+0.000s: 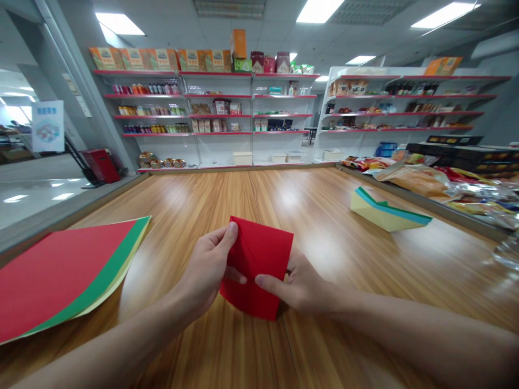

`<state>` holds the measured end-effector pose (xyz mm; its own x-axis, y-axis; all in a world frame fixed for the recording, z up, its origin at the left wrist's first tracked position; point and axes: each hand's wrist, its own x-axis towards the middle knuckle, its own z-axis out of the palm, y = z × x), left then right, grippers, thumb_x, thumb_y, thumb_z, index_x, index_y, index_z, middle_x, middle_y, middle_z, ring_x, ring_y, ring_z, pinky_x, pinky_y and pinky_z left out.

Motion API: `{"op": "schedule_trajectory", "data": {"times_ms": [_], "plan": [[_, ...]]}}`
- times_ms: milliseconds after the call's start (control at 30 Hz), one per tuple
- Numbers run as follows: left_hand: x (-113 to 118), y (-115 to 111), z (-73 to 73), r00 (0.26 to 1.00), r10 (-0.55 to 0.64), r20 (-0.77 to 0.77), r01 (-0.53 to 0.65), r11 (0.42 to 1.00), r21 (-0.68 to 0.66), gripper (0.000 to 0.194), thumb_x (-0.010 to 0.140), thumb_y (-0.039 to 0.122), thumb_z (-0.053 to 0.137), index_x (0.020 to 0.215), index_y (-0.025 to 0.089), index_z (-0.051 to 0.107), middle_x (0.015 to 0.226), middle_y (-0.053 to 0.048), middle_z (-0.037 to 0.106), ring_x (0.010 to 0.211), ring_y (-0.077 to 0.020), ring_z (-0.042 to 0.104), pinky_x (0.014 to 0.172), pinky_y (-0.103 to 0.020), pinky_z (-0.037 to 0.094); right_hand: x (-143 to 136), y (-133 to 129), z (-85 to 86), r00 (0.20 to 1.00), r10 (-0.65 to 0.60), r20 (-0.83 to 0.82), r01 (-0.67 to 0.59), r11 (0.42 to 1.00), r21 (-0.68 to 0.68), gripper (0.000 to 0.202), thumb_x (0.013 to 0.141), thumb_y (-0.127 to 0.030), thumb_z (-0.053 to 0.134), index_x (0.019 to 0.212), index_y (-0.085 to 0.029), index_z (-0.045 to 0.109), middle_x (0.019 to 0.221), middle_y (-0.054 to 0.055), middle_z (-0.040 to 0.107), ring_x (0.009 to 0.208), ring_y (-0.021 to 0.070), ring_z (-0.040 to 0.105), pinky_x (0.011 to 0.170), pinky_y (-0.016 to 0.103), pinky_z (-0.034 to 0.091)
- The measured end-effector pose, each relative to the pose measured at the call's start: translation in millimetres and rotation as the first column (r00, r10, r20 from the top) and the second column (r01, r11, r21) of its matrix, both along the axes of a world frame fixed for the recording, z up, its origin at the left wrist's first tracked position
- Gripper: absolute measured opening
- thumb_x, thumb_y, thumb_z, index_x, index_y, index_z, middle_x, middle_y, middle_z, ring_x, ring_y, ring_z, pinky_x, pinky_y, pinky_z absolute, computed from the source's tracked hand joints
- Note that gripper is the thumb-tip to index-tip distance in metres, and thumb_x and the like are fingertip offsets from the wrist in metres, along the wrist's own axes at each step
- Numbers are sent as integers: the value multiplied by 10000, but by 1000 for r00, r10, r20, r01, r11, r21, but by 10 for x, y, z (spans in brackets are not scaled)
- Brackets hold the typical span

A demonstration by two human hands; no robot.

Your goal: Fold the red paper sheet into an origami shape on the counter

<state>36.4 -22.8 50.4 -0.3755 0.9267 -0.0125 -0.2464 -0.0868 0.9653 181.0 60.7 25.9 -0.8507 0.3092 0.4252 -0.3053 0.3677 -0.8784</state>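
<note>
A folded piece of red paper (259,259) is held up over the wooden table, tilted a little. My left hand (213,262) grips its left side, the thumb on the upper left corner and a fingertip across the lower front. On the right edge my right hand (302,283) pinches the paper, thumb on the front face and the other fingers partly hidden behind it. To the right, a folded paper boat (385,213) in yellow, blue and green rests on the table.
Sheets of red, green and yellow paper (73,270) lie at the left of the wooden table (194,200). Packaged snacks (430,183) are heaped beyond the right edge. Stocked shelves (214,116) stand behind the far edge.
</note>
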Motion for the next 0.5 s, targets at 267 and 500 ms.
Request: {"op": "schedule_trajectory", "data": {"times_ms": [267, 500], "plan": [[0, 26, -6, 998, 25, 63, -23, 999, -31, 430, 808, 512, 570, 611, 130, 556, 461, 0, 549, 318, -110, 495, 238, -189, 406, -26, -16, 57, 976, 205, -74, -212, 971, -112, 149, 858, -178, 558, 996, -139, 601, 911, 73, 636, 815, 166, 600, 713, 293, 495], [-5, 42, 2, 991, 75, 112, -63, 993, -102, 482, 778, 595, 552, 574, 164, 478, 419, 17, 499, 292, -130, 485, 211, -208, 380, -29, -12, 22, 973, 224, -60, -229, 969, -94, 165, 861, -176, 559, 1011, -132, 613, 923, 76, 624, 816, 155, 582, 711, 284, 484]]}}
